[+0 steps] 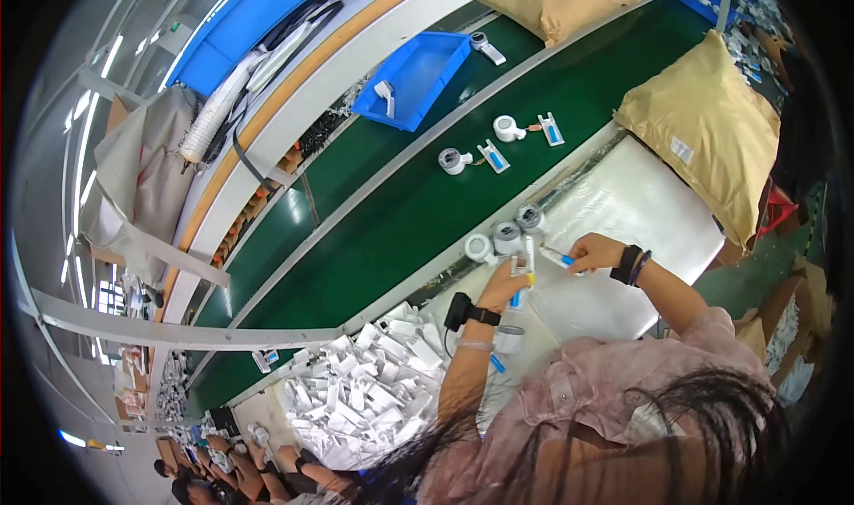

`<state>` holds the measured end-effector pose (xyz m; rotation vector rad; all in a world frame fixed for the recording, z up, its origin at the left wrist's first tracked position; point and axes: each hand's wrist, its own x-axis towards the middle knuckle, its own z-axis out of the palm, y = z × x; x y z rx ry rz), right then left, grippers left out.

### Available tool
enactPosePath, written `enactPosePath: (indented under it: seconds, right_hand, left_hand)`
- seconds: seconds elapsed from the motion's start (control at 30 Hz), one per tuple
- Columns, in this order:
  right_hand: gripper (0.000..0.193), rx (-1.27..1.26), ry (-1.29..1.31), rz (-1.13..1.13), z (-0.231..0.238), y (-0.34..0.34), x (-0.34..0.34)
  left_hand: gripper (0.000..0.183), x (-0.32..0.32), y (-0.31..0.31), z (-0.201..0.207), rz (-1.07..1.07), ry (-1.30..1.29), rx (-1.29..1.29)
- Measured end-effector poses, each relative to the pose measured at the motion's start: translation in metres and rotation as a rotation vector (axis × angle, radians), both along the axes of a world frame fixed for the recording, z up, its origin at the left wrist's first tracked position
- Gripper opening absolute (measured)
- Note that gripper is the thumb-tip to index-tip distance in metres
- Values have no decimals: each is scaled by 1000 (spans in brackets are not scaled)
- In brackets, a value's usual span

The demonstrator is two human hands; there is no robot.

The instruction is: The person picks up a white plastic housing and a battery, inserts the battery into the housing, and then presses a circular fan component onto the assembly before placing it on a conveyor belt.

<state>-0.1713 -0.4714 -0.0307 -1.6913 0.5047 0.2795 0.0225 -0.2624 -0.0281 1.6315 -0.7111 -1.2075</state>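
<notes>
Over the worktable, my left hand [503, 284] is closed on a white plastic handle piece with a blue insert [516, 299]. My right hand [596, 253] pinches a slim white piece with a blue cylinder [560, 257], a little to the right of the left hand. Three round white device heads with grey faces stand at the table's far edge, just beyond my left hand; one is the middle head [507, 235]. Near my left wrist lie a small white cup-shaped part [509, 339] and a blue cylinder [497, 363].
A heap of white plastic shells [369, 394] covers the table to the left. Beyond runs a green conveyor belt [374, 247] carrying round heads [454, 161] wired to blue-and-white pieces. A blue tray [414, 82] sits farther back. Right stands a tan sack [703, 127]; co-workers' hands [258, 456] show lower left.
</notes>
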Motion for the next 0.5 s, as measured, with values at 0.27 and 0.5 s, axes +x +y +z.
enactPosePath:
  seconds: [0.27,0.5]
  right_hand:
    - [30,-776,-311,-120,37,-11,-73]
    - [35,-857,-867,128,19,-5,-2]
  left_hand:
    - [51,-68,-20,-10,-2,-400,153]
    - [47,-77,-19,43,-97,-712,371]
